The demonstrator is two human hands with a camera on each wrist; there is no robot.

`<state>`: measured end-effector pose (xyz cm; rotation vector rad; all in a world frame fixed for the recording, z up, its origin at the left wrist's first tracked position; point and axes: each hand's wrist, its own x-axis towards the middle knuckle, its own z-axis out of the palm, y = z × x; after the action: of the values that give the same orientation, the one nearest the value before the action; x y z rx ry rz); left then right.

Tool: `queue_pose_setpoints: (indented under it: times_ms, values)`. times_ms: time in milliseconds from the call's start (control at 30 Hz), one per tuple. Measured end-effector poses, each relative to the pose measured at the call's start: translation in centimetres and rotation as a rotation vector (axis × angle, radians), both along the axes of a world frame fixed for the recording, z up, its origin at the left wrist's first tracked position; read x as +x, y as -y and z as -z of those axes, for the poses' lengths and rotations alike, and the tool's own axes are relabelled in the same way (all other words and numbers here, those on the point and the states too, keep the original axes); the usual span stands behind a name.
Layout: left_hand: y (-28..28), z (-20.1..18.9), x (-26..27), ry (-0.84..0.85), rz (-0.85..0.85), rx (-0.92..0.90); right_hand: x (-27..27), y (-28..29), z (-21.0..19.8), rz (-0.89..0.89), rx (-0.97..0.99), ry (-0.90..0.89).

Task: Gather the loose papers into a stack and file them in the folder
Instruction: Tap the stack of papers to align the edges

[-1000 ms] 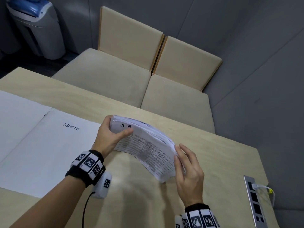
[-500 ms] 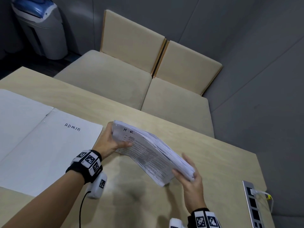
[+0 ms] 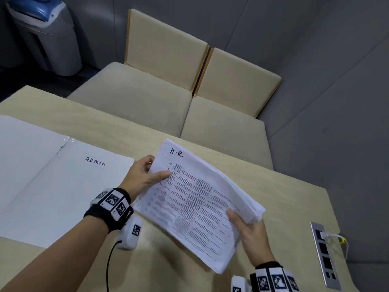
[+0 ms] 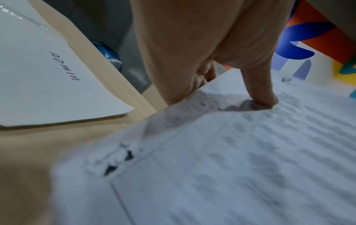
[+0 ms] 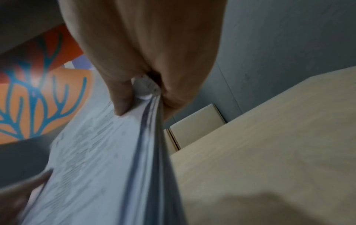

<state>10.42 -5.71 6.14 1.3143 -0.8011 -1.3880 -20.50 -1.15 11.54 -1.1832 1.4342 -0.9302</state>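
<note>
We hold the thick stack of white printed papers (image 3: pixel 197 203), marked "H.R.", above the pale wooden surface (image 3: pixel 294 203) — our left hand (image 3: pixel 143 178) pinches its left edge, our right hand (image 3: pixel 250 230) grips its right corner. The open white folder (image 3: pixel 52 186), marked "ADMIN", lies flat on the surface to the left — apart from the stack.

The printed text on the stack of papers (image 3: pixel 195 205) is too small to read from the head, and both wrist views blur it. The fingers of the left hand (image 3: pixel 141 178) and right hand (image 3: pixel 252 234) lie hidden under the stack. The open folder (image 3: pixel 52 186) runs off the left edge, as does the bin (image 3: pixel 46 34)
</note>
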Motion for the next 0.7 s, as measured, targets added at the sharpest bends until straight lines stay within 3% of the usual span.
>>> queue_pose_setpoints:
  times_ms: [167,333,433,567,700]
  values:
    - [-1.9,2.1,-0.8,0.045,-0.109,0.162,0.6,-0.9,-1.1,0.160,-0.129,0.065]
    - [-5.6,0.6,-5.7,-0.401,0.026,0.216,3.5,-2.4,0.8,0.342,-0.074,0.193]
    - [-6.4,-1.0,-7.2,-0.565,-0.078,0.141,5.0,-3.9,0.9,0.290,-0.046,0.241]
    - [-7.9,-2.5,-5.1,-0.260,-0.196,0.058,3.1,-5.1,0.1,0.209,-0.019,0.165]
    - [-11.1,-3.5,-1.7,-0.121,-0.159,0.037,1.5,-5.6,0.0,-0.036,0.056,0.114]
